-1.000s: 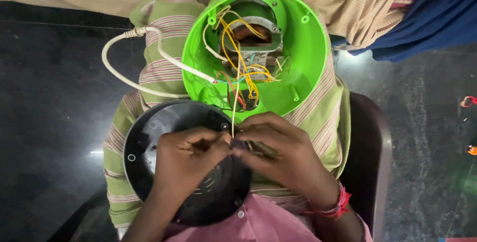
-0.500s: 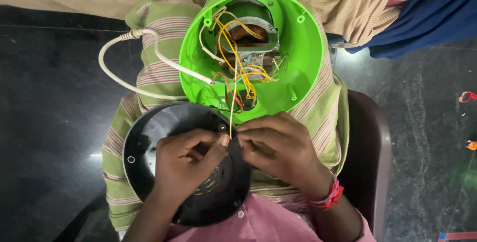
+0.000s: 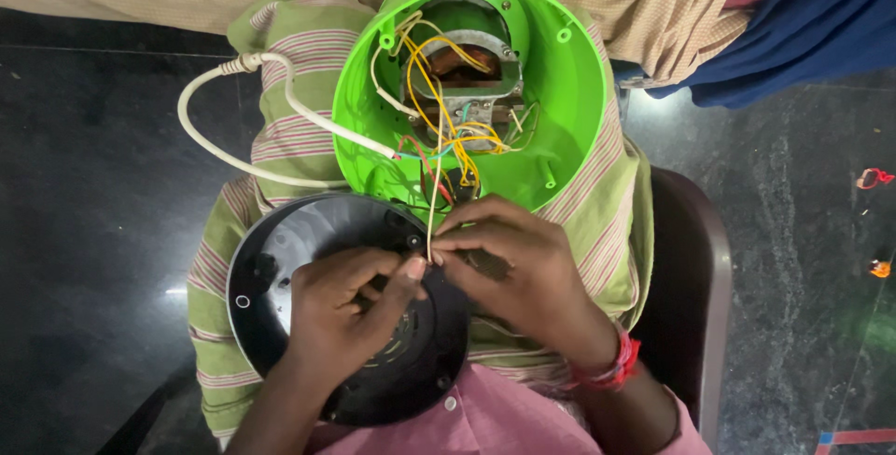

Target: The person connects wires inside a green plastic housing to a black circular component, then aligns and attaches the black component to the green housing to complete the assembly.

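Resting on a striped cloth [image 3: 280, 128] across the lap, the green housing [image 3: 569, 100] is lying open, motor and wiring showing, with the black base plate [image 3: 280, 259] just below it. A thin pale wire [image 3: 435, 194] is running from the housing down to the fingertips; it is likely light, limp and easily kinked, best pinched near its free end. The right hand [image 3: 523, 273] and left hand [image 3: 345, 310] are both pinching that wire end, knuckles curled, meeting over the plate's upper edge.
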